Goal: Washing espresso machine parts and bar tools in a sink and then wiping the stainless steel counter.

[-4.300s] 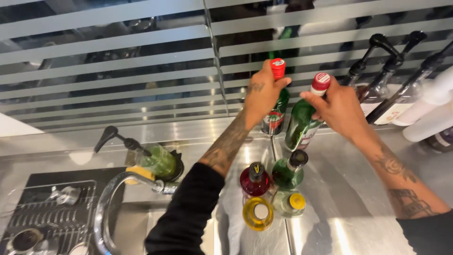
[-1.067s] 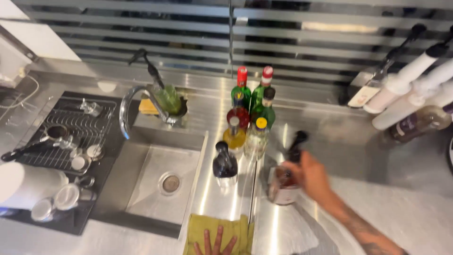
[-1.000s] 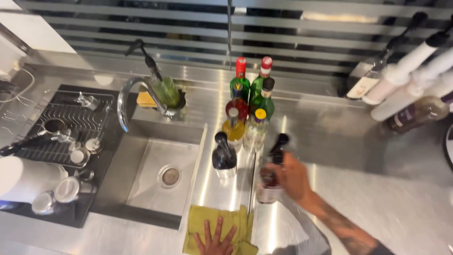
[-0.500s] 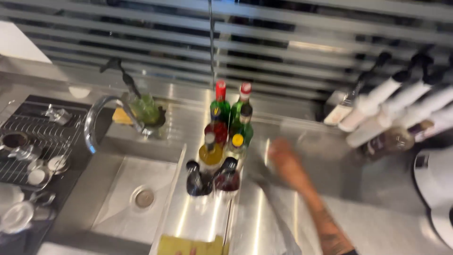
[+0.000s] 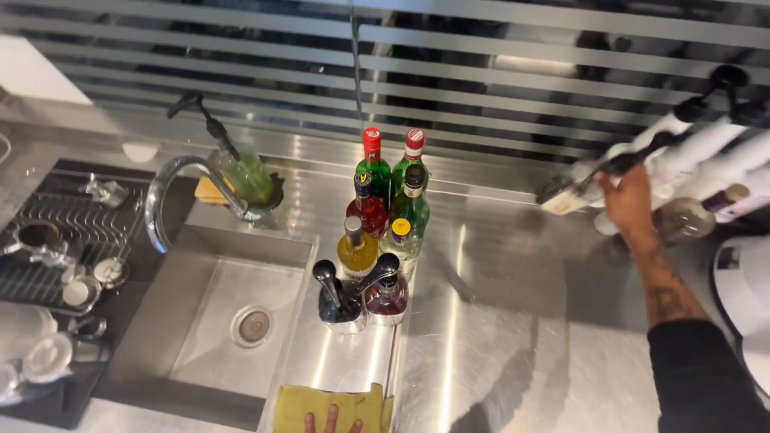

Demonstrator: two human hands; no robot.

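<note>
Now my right hand [image 5: 627,196] is up at the far right of the steel desk [image 5: 513,321], its grip curled round the dark pourer end of a white bottle [image 5: 682,152] that lies tilted among a row of similar pourer bottles [image 5: 722,172]; the fingers look closed on it, though the bottle body hides part of the hold. Compared with a second ago, that hand has left the bottle cluster beside the sink [image 5: 216,321]: the dark pourer bottle [image 5: 337,298] and the reddish pourer bottle [image 5: 387,293] it carried then now stand side by side at the front of the group, touching or nearly so, with the yellow bottle [image 5: 356,250] and the green red-capped bottles [image 5: 391,172] behind. My left hand [image 5: 331,419] shows only fingertips, flat on the yellow cloth [image 5: 329,401] at the near edge, grip open, holding nothing.
</note>
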